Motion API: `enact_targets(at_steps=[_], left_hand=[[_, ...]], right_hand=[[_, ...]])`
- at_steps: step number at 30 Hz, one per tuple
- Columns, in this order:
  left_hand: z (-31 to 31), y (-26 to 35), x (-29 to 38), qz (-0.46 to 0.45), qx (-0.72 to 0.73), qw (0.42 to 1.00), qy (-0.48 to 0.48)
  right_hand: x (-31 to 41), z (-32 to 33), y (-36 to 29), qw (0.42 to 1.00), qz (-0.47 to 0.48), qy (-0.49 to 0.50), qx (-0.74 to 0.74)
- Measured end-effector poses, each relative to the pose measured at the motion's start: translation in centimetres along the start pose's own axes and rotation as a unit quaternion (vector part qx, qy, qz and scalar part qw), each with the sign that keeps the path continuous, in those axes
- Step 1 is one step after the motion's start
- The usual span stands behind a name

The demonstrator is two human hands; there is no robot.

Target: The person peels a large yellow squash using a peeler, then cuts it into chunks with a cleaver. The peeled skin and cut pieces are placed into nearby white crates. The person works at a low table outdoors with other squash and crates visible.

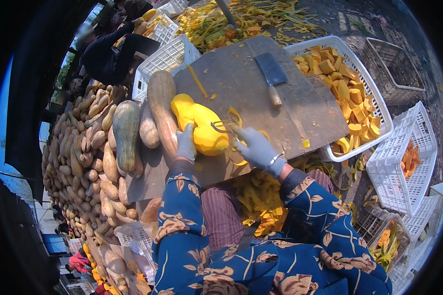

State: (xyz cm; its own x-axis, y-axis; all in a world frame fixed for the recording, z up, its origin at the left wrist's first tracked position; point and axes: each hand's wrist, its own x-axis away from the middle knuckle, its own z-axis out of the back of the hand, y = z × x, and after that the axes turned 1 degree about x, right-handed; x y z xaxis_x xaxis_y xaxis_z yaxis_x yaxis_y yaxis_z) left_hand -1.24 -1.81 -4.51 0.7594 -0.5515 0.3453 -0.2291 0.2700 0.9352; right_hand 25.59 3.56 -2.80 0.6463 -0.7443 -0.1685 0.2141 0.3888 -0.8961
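Both my hands wear grey gloves. My left hand (pixel 186 144) grips the near left side of a peeled yellow squash (pixel 205 127), which lies on a worn wooden board (pixel 240 96). My right hand (pixel 256 146) holds a peeler (pixel 221 126) with a curved metal frame against the squash's right side. Strips of peel (pixel 236 115) lie beside it. A cleaver (pixel 271 70) with a wooden handle rests farther back on the board. Left of the peeled squash lie a long unpeeled squash (pixel 162 105), a smaller one (pixel 149 129) and a green-grey one (pixel 126 134).
A white crate of cut squash chunks (pixel 354 99) stands at the board's right. More crates (pixel 402 162) stand farther right. Peelings (pixel 262 199) lie below the board, with others (pixel 243 22) beyond it. Unpeeled squashes (pixel 77 158) are heaped at left, and a person (pixel 105 55) sits at upper left.
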Motion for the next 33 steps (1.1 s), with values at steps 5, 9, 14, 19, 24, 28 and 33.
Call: enact_targets(at_steps=[5, 9, 14, 19, 24, 28, 33], left_hand=[[-1.0, -0.7, -0.8, -0.013, -0.047, 0.997, 0.059], [-1.3, -0.8, -0.3, -0.033, -0.052, 0.996, 0.066], [-2.0, -0.4, 0.3, -0.023, -0.055, 0.994, 0.088], [-1.0, -0.5, 0.3, -0.023, -0.049, 0.997, 0.060], [0.0, -0.3, 1.7, -0.039, -0.010, 0.999, 0.022], [1.0, -0.5, 2.0, -0.054, 0.069, 0.996, -0.032], [2.3, -1.7, 0.7, -0.067, 0.073, 0.994, -0.048]], right_hand=[[-0.2, -2.9, -0.8, 0.998, -0.018, -0.010, 0.064], [1.8, -2.3, -1.0, 0.994, -0.005, -0.052, 0.094], [7.5, -0.1, -1.3, 0.976, -0.016, -0.161, 0.146], [8.8, 2.8, -0.3, 0.987, -0.031, -0.086, 0.131], [6.8, 3.8, 0.3, 0.999, -0.001, -0.005, 0.052], [5.6, 3.8, 0.5, 1.000, 0.010, -0.001, 0.023], [3.6, 3.8, 0.5, 1.000, 0.015, 0.010, -0.011]])
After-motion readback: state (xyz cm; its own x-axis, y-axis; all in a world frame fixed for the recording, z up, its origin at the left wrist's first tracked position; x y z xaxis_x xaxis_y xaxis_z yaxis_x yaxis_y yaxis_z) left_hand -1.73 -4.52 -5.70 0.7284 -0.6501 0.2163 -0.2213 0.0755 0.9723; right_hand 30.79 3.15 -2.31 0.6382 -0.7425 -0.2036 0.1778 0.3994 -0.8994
